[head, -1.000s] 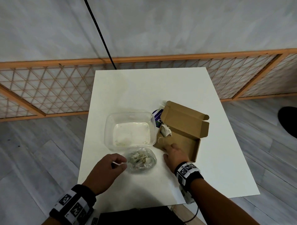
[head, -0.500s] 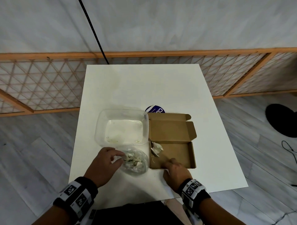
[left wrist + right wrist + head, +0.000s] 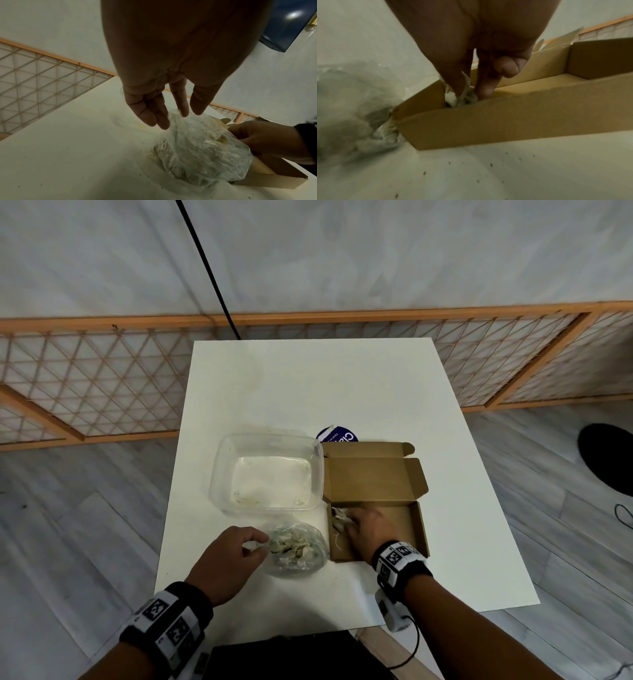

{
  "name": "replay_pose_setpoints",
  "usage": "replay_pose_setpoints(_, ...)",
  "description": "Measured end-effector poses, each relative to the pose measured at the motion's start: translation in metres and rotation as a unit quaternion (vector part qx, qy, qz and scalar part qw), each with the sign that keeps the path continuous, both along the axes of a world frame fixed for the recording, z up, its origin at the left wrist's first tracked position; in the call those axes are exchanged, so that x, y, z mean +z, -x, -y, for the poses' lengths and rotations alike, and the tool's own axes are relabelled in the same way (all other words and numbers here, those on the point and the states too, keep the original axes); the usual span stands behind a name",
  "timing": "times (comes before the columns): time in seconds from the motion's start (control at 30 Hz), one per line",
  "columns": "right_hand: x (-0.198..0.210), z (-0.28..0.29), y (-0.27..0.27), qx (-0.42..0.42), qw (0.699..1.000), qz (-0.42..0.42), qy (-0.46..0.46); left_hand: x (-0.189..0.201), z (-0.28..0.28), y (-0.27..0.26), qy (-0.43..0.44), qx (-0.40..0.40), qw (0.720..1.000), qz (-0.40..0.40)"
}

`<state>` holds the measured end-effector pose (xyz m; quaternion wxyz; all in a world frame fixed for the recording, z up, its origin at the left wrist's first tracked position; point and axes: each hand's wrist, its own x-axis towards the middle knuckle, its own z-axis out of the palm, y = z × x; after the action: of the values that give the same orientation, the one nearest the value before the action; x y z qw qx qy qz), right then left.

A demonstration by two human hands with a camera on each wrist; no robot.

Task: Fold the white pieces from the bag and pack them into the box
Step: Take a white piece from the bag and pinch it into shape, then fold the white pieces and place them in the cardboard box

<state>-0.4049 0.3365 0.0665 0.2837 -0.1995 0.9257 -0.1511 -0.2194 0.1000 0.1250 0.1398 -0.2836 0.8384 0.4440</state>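
White surface (image 3: 308, 392) with open brown cardboard box (image 3: 416, 529) near right edge, lid flap folded back toward far edge. Right hand (image 3: 368, 530) reaching into box's left end, thumb and fingers (image 3: 485, 86) pinching a crumpled white piece (image 3: 339, 517) down at the box's far-left inner corner; grip closed around it, seen in right wrist view (image 3: 453, 98). Clear plastic bag (image 3: 296, 549) of more white pieces lying just left of box's near-left corner, touching or nearly touching box wall (image 3: 488, 121). Left hand (image 3: 229, 559) at bag's left side, fingers loosely curled in head view; in left wrist view fingertips (image 3: 182, 112) extended, touching bag's top film (image 3: 197, 148), nothing clearly gripped, grip relaxed. Empty-looking clear plastic container (image 3: 269, 472) beyond bag, beside box lid, toward surface middle. Round blue label or lid (image 3: 337, 436) partly hidden behind box flap, text unreadable. Black cable (image 3: 205, 268) running up the wall from far edge. Wooden lattice fence (image 3: 85, 378) behind surface. Tagged wristbands on both wrists.
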Motion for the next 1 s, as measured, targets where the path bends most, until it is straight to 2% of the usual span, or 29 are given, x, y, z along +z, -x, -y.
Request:
replay_pose_setpoints(0.23, 0.013, 0.001, 0.020, 0.033, 0.996, 0.084, 0.005, 0.002, 0.001, -0.002, -0.004, -0.003, 1.000, 0.012)
replay_pose_setpoints(0.37, 0.010, 0.003, 0.026, 0.029, 0.997, 0.060, -0.025, 0.003, 0.002, -0.003, -0.002, -0.008, 1.000, 0.018)
replay_pose_setpoints(0.5, 0.009, 0.001, 0.029, -0.080, 0.995, -0.012, -0.050, 0.004, 0.002, -0.003, -0.003, -0.015, 1.000, 0.019)
replay_pose_setpoints(0.6, 0.007, -0.003, 0.026, -0.136, 0.989, -0.026, -0.043, 0.003, 0.002, -0.004, -0.005, -0.015, 1.000, 0.021)
replay_pose_setpoints(0.87, 0.002, -0.016, 0.022, -0.251, 0.967, 0.031, 0.043, 0.003, 0.001, -0.006, -0.008, -0.017, 1.000, 0.018)
replay_pose_setpoints(1.0, -0.004, -0.013, 0.018, -0.261, 0.963, 0.050, 0.038, 0.002, 0.000, -0.007, -0.009, -0.015, 1.000, 0.018)
